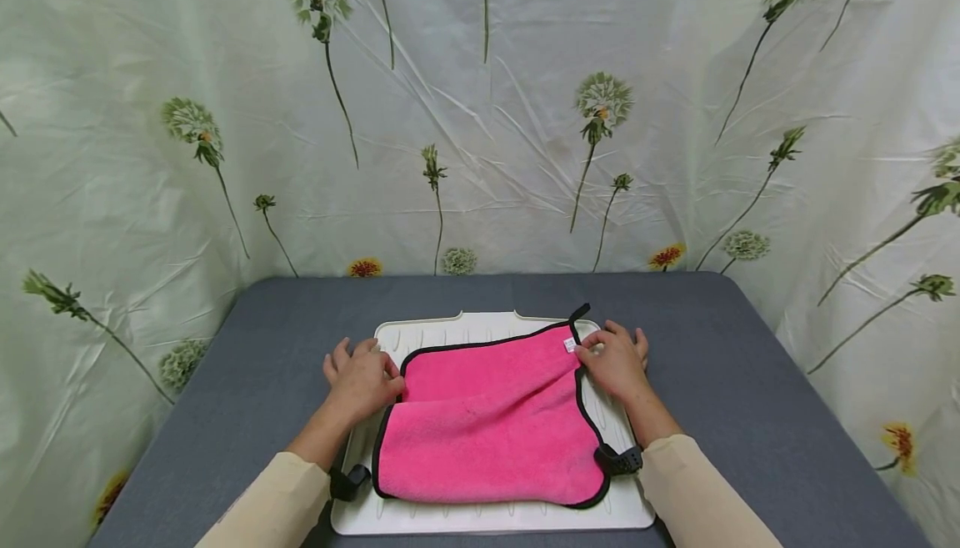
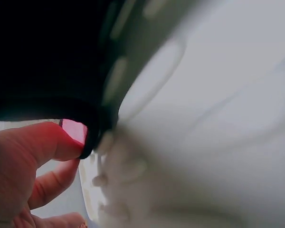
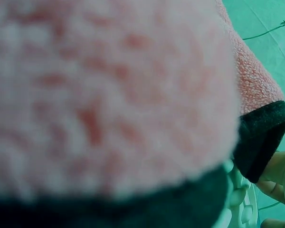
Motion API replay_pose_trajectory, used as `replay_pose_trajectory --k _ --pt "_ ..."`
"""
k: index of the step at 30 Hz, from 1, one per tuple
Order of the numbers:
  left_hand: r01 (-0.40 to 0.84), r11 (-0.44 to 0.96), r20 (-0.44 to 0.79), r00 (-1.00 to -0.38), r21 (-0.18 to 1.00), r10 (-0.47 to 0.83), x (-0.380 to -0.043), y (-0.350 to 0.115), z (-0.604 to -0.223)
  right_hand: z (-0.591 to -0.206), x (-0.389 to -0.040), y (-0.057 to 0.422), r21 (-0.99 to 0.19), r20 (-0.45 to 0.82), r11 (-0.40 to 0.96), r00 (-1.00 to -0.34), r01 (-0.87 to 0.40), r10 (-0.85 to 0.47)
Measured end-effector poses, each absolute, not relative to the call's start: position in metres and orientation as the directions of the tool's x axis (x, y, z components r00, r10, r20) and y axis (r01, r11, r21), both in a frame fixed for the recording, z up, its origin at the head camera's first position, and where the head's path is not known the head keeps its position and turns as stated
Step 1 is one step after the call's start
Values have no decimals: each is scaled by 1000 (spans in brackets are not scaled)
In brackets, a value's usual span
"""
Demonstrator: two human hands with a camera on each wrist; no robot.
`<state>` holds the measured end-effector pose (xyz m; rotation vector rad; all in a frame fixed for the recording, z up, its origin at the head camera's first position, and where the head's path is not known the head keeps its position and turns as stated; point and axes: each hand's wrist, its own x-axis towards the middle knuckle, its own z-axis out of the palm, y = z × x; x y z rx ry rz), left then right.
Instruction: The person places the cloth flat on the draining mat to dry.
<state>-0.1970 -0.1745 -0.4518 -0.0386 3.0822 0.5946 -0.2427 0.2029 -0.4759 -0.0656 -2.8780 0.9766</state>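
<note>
A pink plush cloth (image 1: 487,444) with black edging lies spread over a white ribbed tray (image 1: 480,519), with soft folds across its middle. At its left edge my left hand (image 1: 363,381) pinches the border between thumb and finger; the left wrist view shows that black trim (image 2: 89,137) at the fingertips. My right hand (image 1: 617,362) pinches the opposite edge, close to a small white label (image 1: 570,345) and below a black hanging loop (image 1: 580,312). Up close in the right wrist view, the pink pile (image 3: 109,95) fills most of the picture, blurred.
Under the tray is a grey table (image 1: 742,414). Behind and beside it hangs a pale curtain (image 1: 495,131) printed with dandelions. Black bands (image 1: 618,459) sit at both wrists, the right one overlapping the cloth's lower right side.
</note>
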Motion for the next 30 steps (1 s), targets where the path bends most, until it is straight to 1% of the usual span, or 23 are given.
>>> replay_pose_trajectory --k 8,16,23,30 --pt "-35 940 6 -999 340 -40 -215 -181 -451 -471 -247 202 -618 75 786 -995 6 66" --pt "-40 939 0 -999 342 -42 -232 -186 -448 -468 -255 200 -617 52 787 -996 24 71" --pt "-59 944 -6 -998 325 -60 -241 -187 -448 -467 -259 196 -597 24 800 -995 59 92" --pt "-78 935 -30 -997 345 -72 -246 -185 -451 -470 -262 194 -573 9 816 -995 77 100"
